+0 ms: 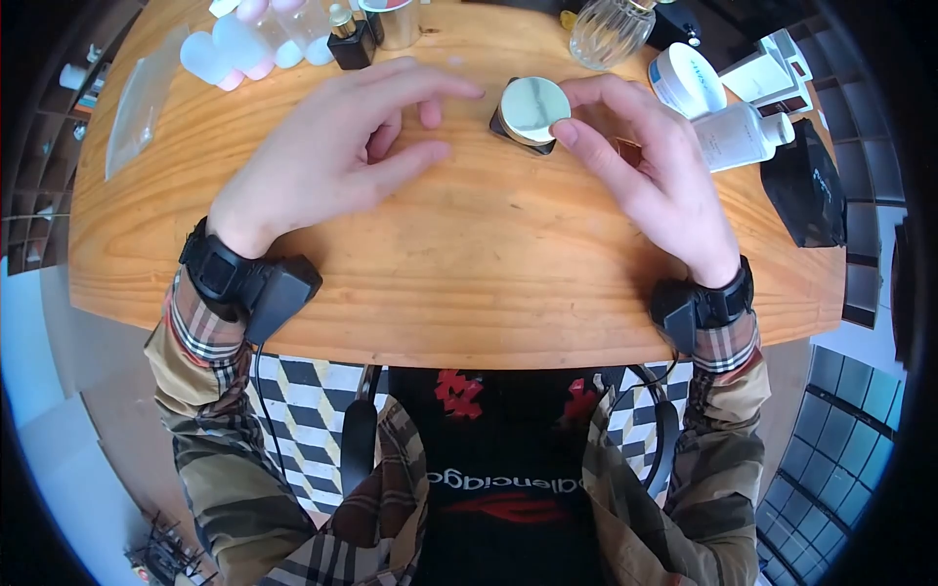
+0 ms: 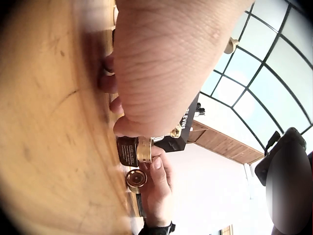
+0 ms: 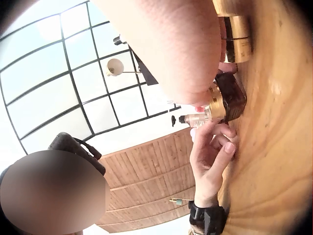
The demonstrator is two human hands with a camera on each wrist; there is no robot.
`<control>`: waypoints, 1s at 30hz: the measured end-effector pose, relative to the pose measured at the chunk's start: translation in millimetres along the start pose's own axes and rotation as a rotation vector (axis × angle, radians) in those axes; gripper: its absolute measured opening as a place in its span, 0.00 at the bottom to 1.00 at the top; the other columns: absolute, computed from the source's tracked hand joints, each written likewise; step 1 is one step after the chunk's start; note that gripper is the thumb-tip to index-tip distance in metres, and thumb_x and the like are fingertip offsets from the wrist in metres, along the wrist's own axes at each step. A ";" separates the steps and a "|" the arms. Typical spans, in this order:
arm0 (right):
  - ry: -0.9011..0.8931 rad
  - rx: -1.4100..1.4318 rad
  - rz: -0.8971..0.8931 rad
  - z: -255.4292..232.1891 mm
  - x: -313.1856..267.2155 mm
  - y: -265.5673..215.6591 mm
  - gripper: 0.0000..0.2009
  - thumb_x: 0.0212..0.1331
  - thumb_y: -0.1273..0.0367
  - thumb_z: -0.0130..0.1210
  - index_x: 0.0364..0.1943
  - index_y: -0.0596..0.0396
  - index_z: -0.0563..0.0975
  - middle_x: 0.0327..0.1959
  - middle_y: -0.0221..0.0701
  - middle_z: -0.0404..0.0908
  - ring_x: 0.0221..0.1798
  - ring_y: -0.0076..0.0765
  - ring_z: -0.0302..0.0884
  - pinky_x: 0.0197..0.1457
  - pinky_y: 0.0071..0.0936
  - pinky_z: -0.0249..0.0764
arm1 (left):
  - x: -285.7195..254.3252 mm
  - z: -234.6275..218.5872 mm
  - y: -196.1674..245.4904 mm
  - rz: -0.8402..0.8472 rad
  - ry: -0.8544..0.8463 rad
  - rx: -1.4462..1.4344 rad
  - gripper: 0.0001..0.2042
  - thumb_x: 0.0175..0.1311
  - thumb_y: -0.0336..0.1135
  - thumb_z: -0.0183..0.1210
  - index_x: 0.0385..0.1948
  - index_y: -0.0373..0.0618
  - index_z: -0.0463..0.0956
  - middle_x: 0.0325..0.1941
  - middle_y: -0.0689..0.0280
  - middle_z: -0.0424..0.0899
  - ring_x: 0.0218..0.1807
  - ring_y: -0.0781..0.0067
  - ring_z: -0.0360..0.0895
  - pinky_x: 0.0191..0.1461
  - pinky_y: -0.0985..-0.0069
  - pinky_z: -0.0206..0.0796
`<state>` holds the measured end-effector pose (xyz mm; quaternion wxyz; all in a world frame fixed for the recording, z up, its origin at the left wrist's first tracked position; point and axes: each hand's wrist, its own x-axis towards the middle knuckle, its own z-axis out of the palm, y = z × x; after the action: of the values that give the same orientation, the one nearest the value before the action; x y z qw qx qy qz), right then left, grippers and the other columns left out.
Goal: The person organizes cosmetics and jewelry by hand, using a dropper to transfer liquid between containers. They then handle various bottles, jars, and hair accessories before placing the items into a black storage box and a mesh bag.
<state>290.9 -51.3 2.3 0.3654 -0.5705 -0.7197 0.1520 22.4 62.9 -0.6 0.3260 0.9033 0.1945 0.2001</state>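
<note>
A small square cosmetic jar of dark brown glass [image 2: 128, 152] stands upright on the table, with a round gold lid [image 1: 534, 109] on it. My right hand [image 1: 660, 161] pinches the lid at its side, thumb in front and index finger behind. My left hand [image 1: 337, 137] hovers just left of the jar, index finger stretched toward it and the other fingers loosely bent, holding nothing. In the right wrist view the jar's dark base [image 3: 234, 95] shows below the gold lid. An amber and gold container [image 2: 136, 178] lies beside my right hand, partly hidden under it in the head view.
At the back left are pale plastic bottles [image 1: 244, 44], a dark dropper bottle [image 1: 351, 39] and a cup [image 1: 394, 21]. A ribbed glass bottle [image 1: 611, 34] stands at the back. To the right are a white tub [image 1: 687, 80], a lying bottle [image 1: 738, 139] and a black pouch [image 1: 803, 186].
</note>
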 end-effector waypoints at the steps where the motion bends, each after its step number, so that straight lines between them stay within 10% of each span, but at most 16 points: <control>1: 0.003 -0.007 -0.008 0.1 0.4 0.5 0.12 0.65 0.64 0.65 0.46 0.58 0.81 0.33 0.34 0.81 0.26 0.29 0.76 0.30 0.27 0.71 | 0.4 -0.3 -0.6 0.000 0.001 0.001 0.25 0.62 0.24 0.65 0.63 0.55 0.78 0.40 0.74 0.77 0.25 0.84 0.59 0.29 0.84 0.56; 21: -0.035 -0.113 -0.088 -23.4 -1.7 1.6 0.16 0.57 0.66 0.72 0.46 0.55 0.81 0.33 0.31 0.82 0.28 0.28 0.77 0.32 0.26 0.74 | 2.1 -1.0 -2.5 0.010 0.011 0.041 0.21 0.63 0.28 0.65 0.59 0.53 0.79 0.37 0.70 0.76 0.22 0.79 0.63 0.27 0.79 0.60; 30: -0.334 -0.032 -0.060 -47.2 -8.3 -8.9 0.24 0.48 0.81 0.64 0.54 0.56 0.79 0.43 0.28 0.78 0.40 0.27 0.72 0.42 0.24 0.69 | -2.3 -4.0 -1.4 0.025 0.026 0.062 0.20 0.63 0.28 0.65 0.59 0.53 0.79 0.36 0.71 0.77 0.22 0.79 0.63 0.27 0.78 0.59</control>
<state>318.3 -71.0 37.4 0.2361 -0.5215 -0.7893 0.2221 18.2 64.8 0.8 0.2929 0.9126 0.1934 0.2097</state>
